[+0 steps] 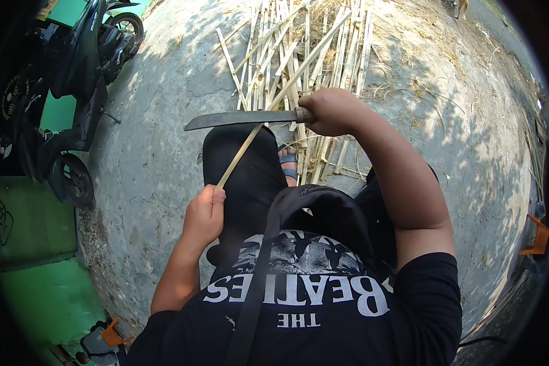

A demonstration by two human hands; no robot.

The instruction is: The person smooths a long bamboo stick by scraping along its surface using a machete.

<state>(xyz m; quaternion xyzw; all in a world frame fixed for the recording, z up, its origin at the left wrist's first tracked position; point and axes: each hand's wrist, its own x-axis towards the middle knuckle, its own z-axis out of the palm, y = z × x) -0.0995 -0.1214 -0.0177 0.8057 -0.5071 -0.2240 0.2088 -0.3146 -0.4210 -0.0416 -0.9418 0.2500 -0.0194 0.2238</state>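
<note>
My right hand is closed around the wooden handle of a machete, its long dark blade pointing left. Pinched in my left hand is the near end of a thin, pale bamboo strip. The strip slants up and away to the right, over my bent knee in black trousers. Just beyond the knee the blade crosses it and seems to rest against it. Past the blade, the strip runs out above a pile of strips.
Many split bamboo strips lie in a loose pile on the concrete ground ahead, with shavings to their right. A dark motorbike stands at the left by a green wall. My sandalled foot is beside the pile. An orange plastic object sits far right.
</note>
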